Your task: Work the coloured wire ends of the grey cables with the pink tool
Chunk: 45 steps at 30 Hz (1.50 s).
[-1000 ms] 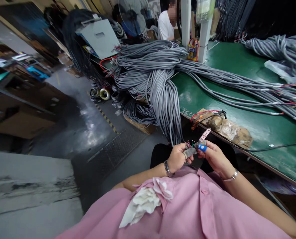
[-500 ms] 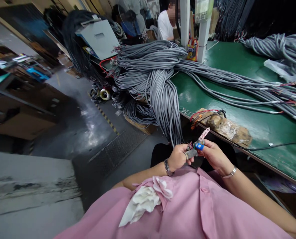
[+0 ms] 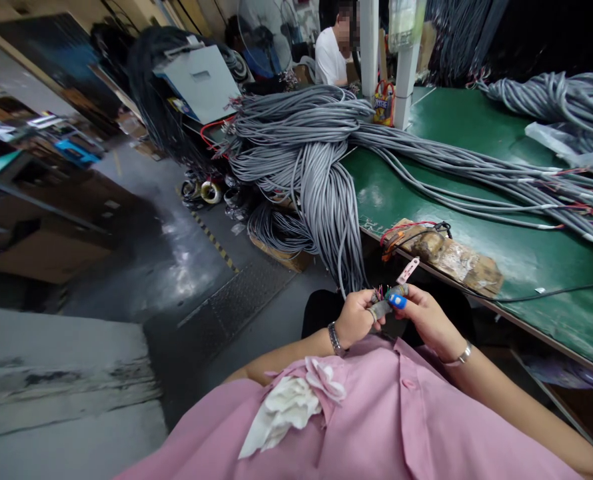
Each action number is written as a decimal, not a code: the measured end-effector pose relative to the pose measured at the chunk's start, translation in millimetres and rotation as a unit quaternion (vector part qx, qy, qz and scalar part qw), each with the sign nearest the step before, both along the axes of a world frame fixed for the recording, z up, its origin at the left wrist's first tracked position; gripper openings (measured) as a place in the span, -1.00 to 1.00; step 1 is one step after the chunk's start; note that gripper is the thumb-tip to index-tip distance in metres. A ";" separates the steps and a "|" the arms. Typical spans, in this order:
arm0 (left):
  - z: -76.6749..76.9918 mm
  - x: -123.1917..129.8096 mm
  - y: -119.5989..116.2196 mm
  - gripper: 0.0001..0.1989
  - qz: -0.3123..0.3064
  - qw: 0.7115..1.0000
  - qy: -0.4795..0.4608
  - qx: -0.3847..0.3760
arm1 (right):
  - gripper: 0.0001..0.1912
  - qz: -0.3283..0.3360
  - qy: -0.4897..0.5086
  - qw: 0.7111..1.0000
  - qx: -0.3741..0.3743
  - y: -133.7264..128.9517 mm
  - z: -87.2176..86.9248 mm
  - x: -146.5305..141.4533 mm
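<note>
My left hand is closed around the end of a grey cable, its fingertips wrapped in grey tape. Thin coloured wires fan out from between the fingertips of both hands. Close beside it, my right hand is pinched, with blue tape on the thumb and dull wrapping on a finger. A pale pink strip with holes sticks up from the right fingers. Which wires the right fingertips grip is too small to tell. Both hands are in front of the pink shirt.
A large bundle of grey cables hangs over the edge of the green table. On that edge lies a taped wooden block with red and black leads. A person in white sits at the back.
My right thumb has shifted slightly left and down against the wires, and the pink strip has turned a little. My left hand has barely moved.
</note>
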<state>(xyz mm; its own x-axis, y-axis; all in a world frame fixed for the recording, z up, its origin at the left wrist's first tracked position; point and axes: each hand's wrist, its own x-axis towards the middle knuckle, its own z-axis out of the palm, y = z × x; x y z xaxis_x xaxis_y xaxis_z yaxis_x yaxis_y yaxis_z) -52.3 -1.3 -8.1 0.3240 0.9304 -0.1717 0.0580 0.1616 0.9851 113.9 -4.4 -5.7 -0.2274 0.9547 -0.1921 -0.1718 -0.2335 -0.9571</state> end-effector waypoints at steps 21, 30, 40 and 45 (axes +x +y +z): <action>2.7 1.7 0.7 -0.61 0.017 0.999 -0.017 -0.041 | -0.76 -0.046 -0.038 0.998 0.030 -2.2 -10.4 -5.2; -8.2 -0.8 3.4 -0.65 0.092 0.991 -0.069 -0.076 | -0.71 -0.066 0.106 0.986 -0.107 1.5 -9.3 -2.0; -10.8 3.4 3.5 -0.64 0.084 0.994 -0.060 -0.049 | -0.76 -0.031 0.096 0.991 -0.086 -0.1 -6.3 -3.3; -11.6 4.5 2.4 -0.65 0.092 0.993 -0.058 -0.048 | -0.78 -0.061 0.089 0.991 -0.077 -1.2 -8.8 -8.8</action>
